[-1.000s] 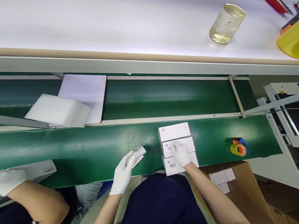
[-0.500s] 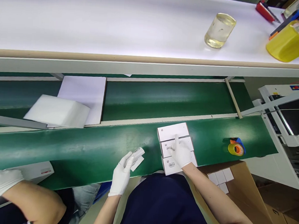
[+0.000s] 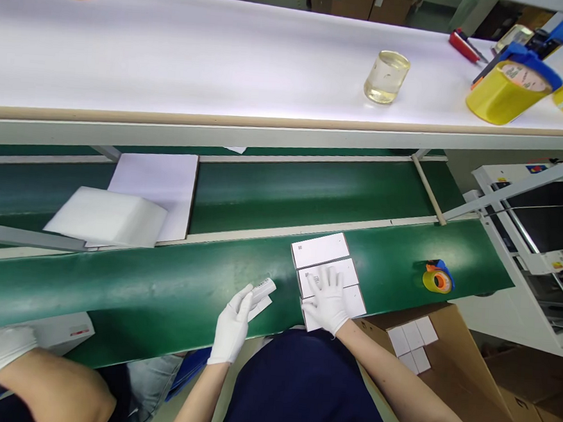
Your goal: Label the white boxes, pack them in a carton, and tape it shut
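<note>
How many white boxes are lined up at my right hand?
3: the far box, uncovered; the middle box, partly under your right hand; and the near box, also partly covered. Anything beneath them would be hidden.

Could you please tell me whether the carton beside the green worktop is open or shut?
Open: small white boxes are visible inside the carton.

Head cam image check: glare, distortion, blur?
Head view: white upper shelf bright and washed out; soft sheen on the green mat; wide-angle tilt on the glass and big yellow tape roll; print on the label roll in the left hand too small or soft to read.
</note>
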Tool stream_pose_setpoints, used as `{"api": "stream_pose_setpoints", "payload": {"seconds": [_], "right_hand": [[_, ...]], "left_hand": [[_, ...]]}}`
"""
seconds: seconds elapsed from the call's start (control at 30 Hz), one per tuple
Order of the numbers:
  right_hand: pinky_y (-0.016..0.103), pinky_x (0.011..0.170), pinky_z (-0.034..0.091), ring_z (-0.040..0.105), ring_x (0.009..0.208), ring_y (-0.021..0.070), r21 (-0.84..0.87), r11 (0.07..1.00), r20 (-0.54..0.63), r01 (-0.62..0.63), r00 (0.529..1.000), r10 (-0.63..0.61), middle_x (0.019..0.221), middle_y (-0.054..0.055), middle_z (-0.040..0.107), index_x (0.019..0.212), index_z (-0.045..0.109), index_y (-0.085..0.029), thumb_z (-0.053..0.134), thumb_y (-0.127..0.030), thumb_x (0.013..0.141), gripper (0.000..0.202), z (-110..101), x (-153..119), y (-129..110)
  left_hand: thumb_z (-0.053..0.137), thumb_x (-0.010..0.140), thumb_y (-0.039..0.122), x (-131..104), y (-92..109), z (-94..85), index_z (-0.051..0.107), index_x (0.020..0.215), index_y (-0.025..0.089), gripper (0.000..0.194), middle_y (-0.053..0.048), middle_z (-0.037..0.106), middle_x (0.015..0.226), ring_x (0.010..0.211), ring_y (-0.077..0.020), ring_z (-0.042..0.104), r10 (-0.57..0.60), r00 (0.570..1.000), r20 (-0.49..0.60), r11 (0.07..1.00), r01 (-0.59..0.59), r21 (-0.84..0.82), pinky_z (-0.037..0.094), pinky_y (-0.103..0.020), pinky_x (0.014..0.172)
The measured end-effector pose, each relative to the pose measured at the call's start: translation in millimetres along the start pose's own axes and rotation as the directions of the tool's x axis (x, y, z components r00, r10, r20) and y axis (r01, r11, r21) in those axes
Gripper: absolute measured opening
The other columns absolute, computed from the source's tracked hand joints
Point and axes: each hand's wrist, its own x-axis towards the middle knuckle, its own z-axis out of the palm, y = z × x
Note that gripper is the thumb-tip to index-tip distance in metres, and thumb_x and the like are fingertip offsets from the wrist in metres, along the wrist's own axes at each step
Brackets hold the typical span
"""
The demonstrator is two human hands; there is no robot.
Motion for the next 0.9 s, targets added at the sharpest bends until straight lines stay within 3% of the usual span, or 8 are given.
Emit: {"api": "stream_pose_setpoints", "payload": {"seconds": [0.1, 0.17, 0.27, 0.33, 0.4, 0.57, 0.73, 0.9], "right_hand": [[0.073, 0.121, 0.011, 0.018, 0.153, 0.0501, 0.094, 0.995, -0.044, -0.043, 0.998, 0.048, 0.167, 0.018, 0.030, 0.155, 0.053, -0.023, 0.066, -0.041, 0.095, 0.064, -15, -4, -9], [0.069, 0.122, 0.019, 0.029, 0.149, 0.0449, 0.320, 0.943, -0.082, -0.095, 0.989, 0.127, 0.160, 0.021, 0.040, 0.151, 0.056, -0.016, 0.054, -0.035, 0.100, 0.055, -31, -5, -17], [0.054, 0.115, 0.043, 0.054, 0.132, 0.0307, 0.812, 0.582, -0.005, -0.051, 0.996, 0.094, 0.139, 0.016, 0.061, 0.159, 0.040, -0.018, 0.049, -0.042, 0.102, 0.063, -55, -5, -38], [0.047, 0.107, 0.051, 0.064, 0.118, 0.0262, 0.950, 0.302, 0.070, -0.081, 0.996, 0.047, 0.124, 0.011, 0.068, 0.161, 0.034, -0.019, 0.057, -0.042, 0.097, 0.072, -67, -3, -54], [0.045, 0.103, 0.054, 0.067, 0.110, 0.0254, 0.968, 0.223, 0.105, -0.113, 0.993, 0.048, 0.118, 0.009, 0.070, 0.157, 0.041, -0.017, 0.062, -0.035, 0.090, 0.072, -75, -2, -68], [0.045, 0.101, 0.055, 0.065, 0.111, 0.0252, 0.913, 0.400, 0.072, -0.081, 0.997, 0.037, 0.124, 0.010, 0.068, 0.144, 0.057, -0.020, 0.058, -0.027, 0.089, 0.056, -86, -8, -78], [0.051, 0.106, 0.047, 0.054, 0.119, 0.0297, 0.596, 0.759, -0.332, 0.263, 0.941, -0.066, 0.121, 0.012, 0.060, 0.119, 0.073, -0.022, 0.059, -0.023, 0.094, 0.029, -93, -9, -85], [0.044, 0.101, 0.046, 0.056, 0.112, 0.0254, 0.451, 0.791, -0.375, 0.413, 0.892, -0.252, 0.110, 0.008, 0.064, 0.104, 0.075, -0.024, 0.056, -0.022, 0.102, 0.020, -95, -1, -95]], "left_hand": [[0.055, 0.101, 0.034, -6, -2, 6.3, 0.072, 0.127, 0.016, 0.036, -0.009, 0.068, 0.138, 0.134, -0.0261, 0.061, 0.167, 0.985, 0.039, 0.981, -0.170, 0.092, 0.041, -0.044, 0.123], [0.054, 0.099, 0.038, -14, 1, 10.9, 0.073, 0.126, 0.017, 0.039, -0.008, 0.069, 0.138, 0.135, -0.0263, 0.060, 0.253, 0.962, 0.104, 0.958, -0.264, 0.113, 0.038, -0.045, 0.125], [0.052, 0.098, 0.043, -30, 8, 16.8, 0.070, 0.133, 0.017, 0.047, -0.008, 0.066, 0.141, 0.140, -0.0252, 0.055, 0.313, 0.914, 0.258, 0.931, -0.349, 0.107, 0.037, -0.041, 0.126], [0.055, 0.098, 0.045, -38, 13, 17.8, 0.059, 0.146, 0.016, 0.057, -0.008, 0.063, 0.145, 0.142, -0.0239, 0.053, 0.294, 0.888, 0.353, 0.938, -0.339, 0.072, 0.037, -0.038, 0.126], [0.061, 0.095, 0.045, -42, 15, 15.6, 0.044, 0.157, 0.015, 0.072, -0.009, 0.057, 0.152, 0.142, -0.0237, 0.053, 0.269, 0.881, 0.388, 0.954, -0.299, 0.018, 0.039, -0.038, 0.124], [0.073, 0.085, 0.040, -37, 11, 4.0, 0.056, 0.141, 0.015, 0.064, -0.013, 0.062, 0.146, 0.131, -0.0272, 0.063, 0.259, 0.891, 0.374, 0.966, -0.249, -0.077, 0.052, -0.041, 0.114], [0.070, 0.086, 0.038, -37, 11, 1.1, 0.066, 0.125, 0.018, 0.044, -0.010, 0.075, 0.123, 0.116, -0.0282, 0.072, 0.254, 0.908, 0.333, 0.966, -0.253, -0.049, 0.056, -0.046, 0.109], [0.068, 0.087, 0.034, -41, 21, 2.6, 0.072, 0.118, 0.024, 0.033, -0.005, 0.076, 0.121, 0.114, -0.0263, 0.073, 0.270, 0.908, 0.321, 0.949, -0.308, 0.072, 0.060, -0.041, 0.105]]}}
